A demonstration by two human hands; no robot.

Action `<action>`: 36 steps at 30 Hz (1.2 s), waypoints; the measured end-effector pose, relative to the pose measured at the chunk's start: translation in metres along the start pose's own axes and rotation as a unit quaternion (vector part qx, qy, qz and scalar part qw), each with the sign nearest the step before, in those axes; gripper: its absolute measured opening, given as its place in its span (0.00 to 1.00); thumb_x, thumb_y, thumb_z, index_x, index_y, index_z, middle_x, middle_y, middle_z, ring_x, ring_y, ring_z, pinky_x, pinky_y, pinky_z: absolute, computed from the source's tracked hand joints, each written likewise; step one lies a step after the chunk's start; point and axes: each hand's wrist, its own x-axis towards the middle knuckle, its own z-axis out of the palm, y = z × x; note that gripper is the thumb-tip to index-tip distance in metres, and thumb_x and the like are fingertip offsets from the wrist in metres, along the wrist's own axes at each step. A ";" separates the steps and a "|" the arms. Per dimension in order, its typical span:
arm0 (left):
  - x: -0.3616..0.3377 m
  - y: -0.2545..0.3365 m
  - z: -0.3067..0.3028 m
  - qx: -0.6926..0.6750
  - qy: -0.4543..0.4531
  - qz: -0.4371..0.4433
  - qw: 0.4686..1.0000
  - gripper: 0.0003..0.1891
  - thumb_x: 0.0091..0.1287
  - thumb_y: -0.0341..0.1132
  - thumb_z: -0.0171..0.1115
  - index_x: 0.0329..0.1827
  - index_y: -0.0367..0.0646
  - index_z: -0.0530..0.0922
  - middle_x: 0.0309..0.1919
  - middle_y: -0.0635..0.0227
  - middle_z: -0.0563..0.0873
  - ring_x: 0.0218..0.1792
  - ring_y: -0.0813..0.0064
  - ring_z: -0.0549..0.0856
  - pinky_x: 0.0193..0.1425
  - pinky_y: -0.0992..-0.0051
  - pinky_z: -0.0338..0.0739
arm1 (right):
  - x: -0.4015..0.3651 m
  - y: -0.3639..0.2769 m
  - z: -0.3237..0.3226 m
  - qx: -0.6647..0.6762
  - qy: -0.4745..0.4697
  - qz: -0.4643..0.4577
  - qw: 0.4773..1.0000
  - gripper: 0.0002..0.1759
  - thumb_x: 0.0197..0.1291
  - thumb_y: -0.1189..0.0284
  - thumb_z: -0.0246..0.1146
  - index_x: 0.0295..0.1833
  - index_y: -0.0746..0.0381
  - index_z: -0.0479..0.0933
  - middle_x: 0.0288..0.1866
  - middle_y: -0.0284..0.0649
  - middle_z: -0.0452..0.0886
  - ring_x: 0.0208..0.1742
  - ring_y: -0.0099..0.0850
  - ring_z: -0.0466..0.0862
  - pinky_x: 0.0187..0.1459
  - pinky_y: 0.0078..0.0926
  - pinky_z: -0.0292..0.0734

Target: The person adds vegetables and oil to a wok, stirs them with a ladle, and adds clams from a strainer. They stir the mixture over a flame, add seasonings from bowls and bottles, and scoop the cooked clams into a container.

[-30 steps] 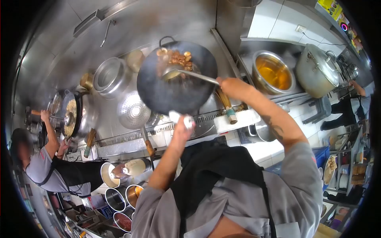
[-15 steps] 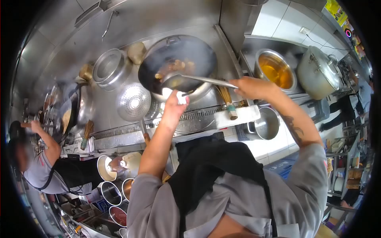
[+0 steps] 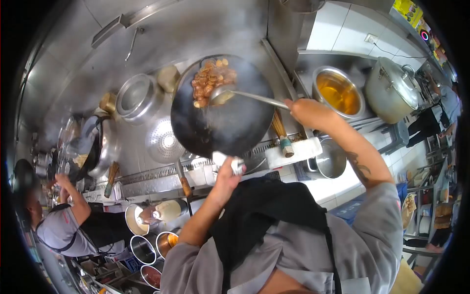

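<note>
My left hand (image 3: 228, 177) is closed round a white cloth (image 3: 228, 161) at the near rim of a large black wok (image 3: 235, 122); the cloth hides the part of the wok beneath it. Brown, glossy food pieces (image 3: 208, 81) lie against the wok's far side, and steam rises over them. Closed on a long metal handle, my right hand (image 3: 311, 113) is to the right of the wok. At the handle's other end, the ladle's bowl (image 3: 223, 94) touches the food's near edge.
A perforated skimmer (image 3: 165, 140) and metal bowls (image 3: 134, 98) lie left of the wok. Right are a bowl of amber liquid (image 3: 338, 93), a lidded pot (image 3: 391, 90), a bamboo brush (image 3: 283, 134) and a folded white cloth (image 3: 293, 152). A co-worker (image 3: 73, 215) stands left.
The wok has tilted and come nearer to me, its inside now showing more. My left hand has moved down and right with the cloth. The food is now bunched at the far side.
</note>
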 end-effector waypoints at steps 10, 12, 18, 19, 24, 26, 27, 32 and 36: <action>0.031 0.065 0.029 0.122 -0.146 0.125 0.974 0.06 0.70 0.36 0.56 0.46 0.48 0.74 0.33 0.70 0.81 0.33 0.70 0.81 0.32 0.71 0.77 | -0.015 -0.011 -0.007 0.080 -0.075 -0.045 0.993 0.18 0.65 0.72 0.57 0.57 0.69 0.72 0.33 0.56 0.82 0.36 0.52 0.84 0.41 0.48 0.78; 0.031 0.069 0.046 -0.036 0.007 -0.017 0.999 0.06 0.70 0.35 0.54 0.46 0.48 0.74 0.34 0.69 0.81 0.34 0.70 0.81 0.31 0.70 0.77 | -0.020 -0.009 0.001 0.077 -0.050 -0.034 0.995 0.19 0.65 0.71 0.57 0.59 0.68 0.71 0.31 0.55 0.81 0.34 0.51 0.83 0.39 0.47 0.77; 0.010 0.079 0.069 -0.058 0.060 -0.024 0.996 0.05 0.69 0.32 0.54 0.45 0.46 0.74 0.32 0.68 0.80 0.33 0.70 0.80 0.29 0.70 0.76 | 0.012 0.006 0.006 0.072 -0.064 -0.041 0.995 0.17 0.64 0.75 0.54 0.57 0.68 0.72 0.32 0.56 0.81 0.36 0.51 0.84 0.39 0.47 0.78; 0.031 0.074 0.049 -0.038 0.001 -0.008 0.999 0.05 0.69 0.33 0.56 0.44 0.45 0.74 0.32 0.67 0.80 0.34 0.70 0.80 0.31 0.69 0.77 | 0.031 0.012 0.028 0.030 -0.029 -0.029 0.999 0.16 0.63 0.76 0.54 0.56 0.69 0.72 0.32 0.56 0.81 0.36 0.51 0.84 0.39 0.47 0.79; 0.014 -0.010 -0.034 0.008 -0.029 -0.016 0.999 0.07 0.71 0.41 0.56 0.45 0.51 0.76 0.30 0.71 0.81 0.27 0.71 0.81 0.24 0.70 0.80 | 0.015 -0.015 0.029 -0.094 0.079 -0.031 0.992 0.17 0.58 0.82 0.53 0.54 0.74 0.70 0.33 0.56 0.81 0.34 0.50 0.85 0.36 0.42 0.82; -0.009 0.003 -0.007 0.020 0.003 -0.006 1.000 0.06 0.71 0.38 0.54 0.44 0.50 0.76 0.29 0.71 0.81 0.27 0.71 0.81 0.22 0.71 0.78 | 0.009 -0.010 0.031 -0.103 0.095 -0.051 0.989 0.20 0.56 0.83 0.54 0.56 0.74 0.69 0.34 0.55 0.80 0.32 0.49 0.85 0.35 0.41 0.82; -0.007 0.019 0.001 0.002 0.007 0.001 1.000 0.05 0.70 0.37 0.55 0.44 0.49 0.76 0.29 0.71 0.81 0.27 0.72 0.81 0.22 0.72 0.77 | 0.003 -0.014 0.030 -0.109 0.092 -0.054 0.988 0.21 0.55 0.83 0.55 0.57 0.74 0.68 0.34 0.55 0.80 0.33 0.49 0.85 0.35 0.40 0.82; -0.026 0.077 0.041 -0.020 0.005 -0.011 1.000 0.02 0.66 0.32 0.57 0.40 0.49 0.75 0.29 0.71 0.81 0.27 0.75 0.80 0.23 0.75 0.73 | -0.024 -0.022 0.033 -0.059 0.087 -0.014 0.994 0.22 0.59 0.81 0.55 0.60 0.75 0.67 0.35 0.58 0.80 0.35 0.51 0.84 0.36 0.43 0.81; -0.030 0.078 0.041 -0.024 -0.009 0.012 1.000 0.03 0.63 0.31 0.57 0.39 0.48 0.75 0.28 0.70 0.81 0.27 0.73 0.80 0.22 0.75 0.73 | -0.028 -0.019 0.052 0.069 0.183 0.017 0.981 0.22 0.65 0.76 0.54 0.62 0.76 0.66 0.39 0.63 0.80 0.39 0.58 0.82 0.43 0.47 0.78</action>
